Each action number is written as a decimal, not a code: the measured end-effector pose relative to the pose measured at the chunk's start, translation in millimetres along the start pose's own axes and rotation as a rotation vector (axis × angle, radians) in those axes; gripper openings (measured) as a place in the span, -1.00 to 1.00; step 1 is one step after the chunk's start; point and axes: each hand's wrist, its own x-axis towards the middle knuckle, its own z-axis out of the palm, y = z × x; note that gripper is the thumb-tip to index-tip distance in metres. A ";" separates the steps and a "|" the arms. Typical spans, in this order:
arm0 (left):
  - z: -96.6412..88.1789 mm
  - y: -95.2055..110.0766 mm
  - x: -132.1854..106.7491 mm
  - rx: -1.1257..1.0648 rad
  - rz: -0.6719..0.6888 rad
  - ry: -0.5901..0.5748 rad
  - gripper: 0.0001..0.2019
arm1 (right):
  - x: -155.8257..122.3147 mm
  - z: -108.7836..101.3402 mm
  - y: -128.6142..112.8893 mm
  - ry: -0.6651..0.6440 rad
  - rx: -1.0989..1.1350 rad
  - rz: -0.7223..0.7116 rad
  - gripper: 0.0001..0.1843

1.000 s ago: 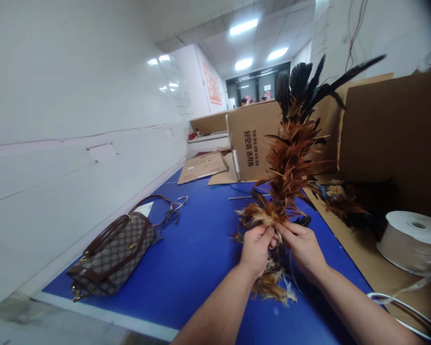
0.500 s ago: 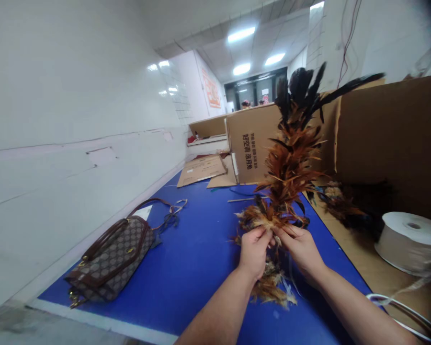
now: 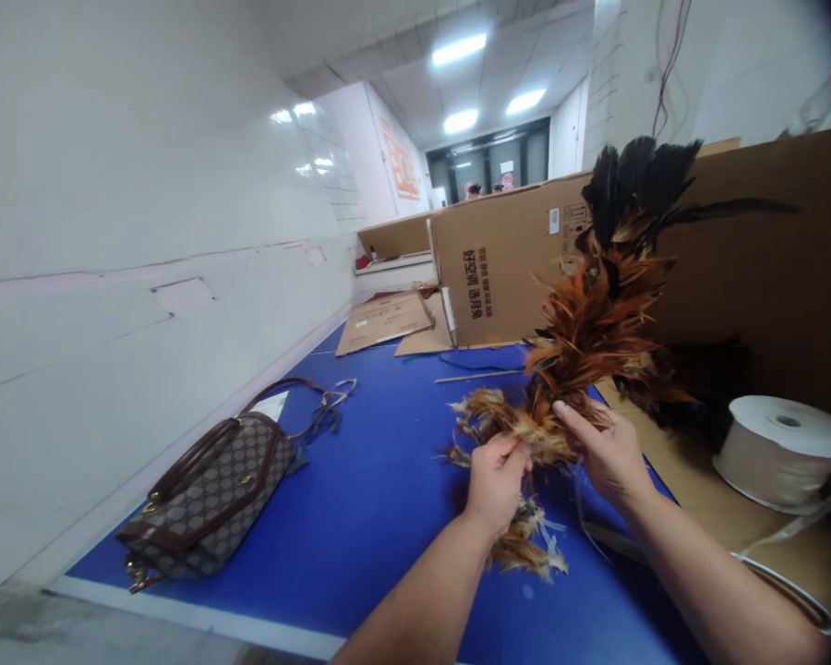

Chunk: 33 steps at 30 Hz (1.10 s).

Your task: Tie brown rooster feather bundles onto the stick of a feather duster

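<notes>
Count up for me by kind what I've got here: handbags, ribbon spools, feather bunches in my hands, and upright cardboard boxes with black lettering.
handbag: 1
white ribbon spool: 1
feather bunch, held by left hand and right hand: 1
upright cardboard box with black lettering: 1
Total: 4

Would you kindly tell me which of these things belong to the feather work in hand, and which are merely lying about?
In hand: feather string, held by left hand and right hand; loose feathers beneath.
Lying about: handbag, cardboard box, flat cardboard, untouched white roll.
</notes>
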 end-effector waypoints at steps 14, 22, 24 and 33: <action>-0.3 11.6 -2.8 0.110 0.059 0.012 -0.65 | 3.6 -9.0 18.6 -0.080 0.013 0.020 -0.59; 4.3 -2.6 3.2 -0.364 -0.140 0.078 -0.68 | 3.0 -5.4 0.7 0.000 0.219 0.066 -0.62; 4.6 -0.5 6.5 -0.511 -0.193 0.116 -0.68 | 2.3 -6.3 0.2 -0.016 0.239 0.064 -0.59; 4.1 18.6 4.6 -0.717 -0.276 0.080 -0.69 | -11.3 9.1 10.5 -0.324 -0.037 0.073 -0.59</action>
